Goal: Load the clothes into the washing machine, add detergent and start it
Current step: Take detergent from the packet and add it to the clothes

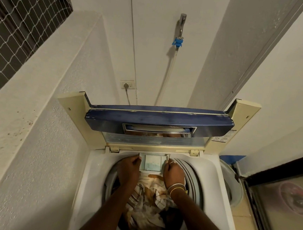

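Observation:
A top-loading washing machine (pixel 94 174) stands below me with its blue-edged lid (pixel 157 121) folded up at the back. Crumpled cream and brown clothes (pixel 146 204) fill the drum. A pale detergent drawer (pixel 152 163) sticks out from the rear rim over the drum, with bluish residue inside. My left hand (pixel 128 169) grips the drawer's left side. My right hand (pixel 173 172), with a ring and bangles at the wrist, grips its right side. Both forearms reach over the clothes.
A tap with a blue hose fitting (pixel 179 42) is on the wall behind, beside a socket with a plug (pixel 127 85). A rough white ledge (pixel 39 86) rises at the left. A glass door (pixel 281 208) stands at the right, with a grey tub (pixel 235 192) beside the machine.

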Available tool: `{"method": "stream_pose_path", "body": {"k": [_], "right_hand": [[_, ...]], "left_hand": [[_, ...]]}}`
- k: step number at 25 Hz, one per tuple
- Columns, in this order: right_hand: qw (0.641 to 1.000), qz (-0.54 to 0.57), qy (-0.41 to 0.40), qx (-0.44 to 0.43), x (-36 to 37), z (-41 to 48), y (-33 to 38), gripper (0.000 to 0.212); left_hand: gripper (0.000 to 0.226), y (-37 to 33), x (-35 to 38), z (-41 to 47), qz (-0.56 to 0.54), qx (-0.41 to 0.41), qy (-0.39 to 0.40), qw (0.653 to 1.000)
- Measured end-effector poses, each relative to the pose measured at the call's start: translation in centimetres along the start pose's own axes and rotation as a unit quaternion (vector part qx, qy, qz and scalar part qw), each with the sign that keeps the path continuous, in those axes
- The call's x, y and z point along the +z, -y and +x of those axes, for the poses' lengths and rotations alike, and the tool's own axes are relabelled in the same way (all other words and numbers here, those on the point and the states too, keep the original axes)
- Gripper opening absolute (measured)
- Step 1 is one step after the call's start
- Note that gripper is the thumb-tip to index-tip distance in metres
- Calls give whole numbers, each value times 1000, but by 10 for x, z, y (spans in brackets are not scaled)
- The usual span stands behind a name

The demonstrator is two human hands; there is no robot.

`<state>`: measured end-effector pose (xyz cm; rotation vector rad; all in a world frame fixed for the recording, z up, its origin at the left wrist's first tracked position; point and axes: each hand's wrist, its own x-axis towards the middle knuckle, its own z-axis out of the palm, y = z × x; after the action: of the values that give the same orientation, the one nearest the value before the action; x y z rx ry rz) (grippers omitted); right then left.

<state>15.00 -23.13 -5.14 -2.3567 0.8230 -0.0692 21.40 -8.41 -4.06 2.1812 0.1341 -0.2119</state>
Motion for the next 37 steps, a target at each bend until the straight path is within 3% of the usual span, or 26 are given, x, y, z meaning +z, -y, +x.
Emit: {"method": "stream_pose_path", "body": {"k": [12, 23, 28, 31, 33, 35, 37], "right_hand": [[998, -43, 48, 15, -20, 9, 14, 41], [991, -88, 93, 27, -34, 19, 26, 24], [995, -43, 63, 60, -32, 14, 30, 30], [995, 31, 41, 81, -26, 10, 22, 25], [991, 70, 28, 113, -22, 10, 22, 24], [986, 90, 22, 137, -19, 9, 25, 26], [979, 117, 19, 164, -18, 9, 25, 28]], "left_hand": [[18, -6, -3, 5, -4, -18, 25, 1000], [17, -11, -1, 16, 72, 0, 5, 997], [16, -2, 3, 13, 34, 0, -8, 999], [11, 22, 9, 6, -90, -34, 4, 995], [22, 26, 13, -9, -145, -77, -16, 986], [29, 17, 17, -25, -147, -142, -34, 978], [31, 17, 26, -27, -184, -228, -2, 956]]}}
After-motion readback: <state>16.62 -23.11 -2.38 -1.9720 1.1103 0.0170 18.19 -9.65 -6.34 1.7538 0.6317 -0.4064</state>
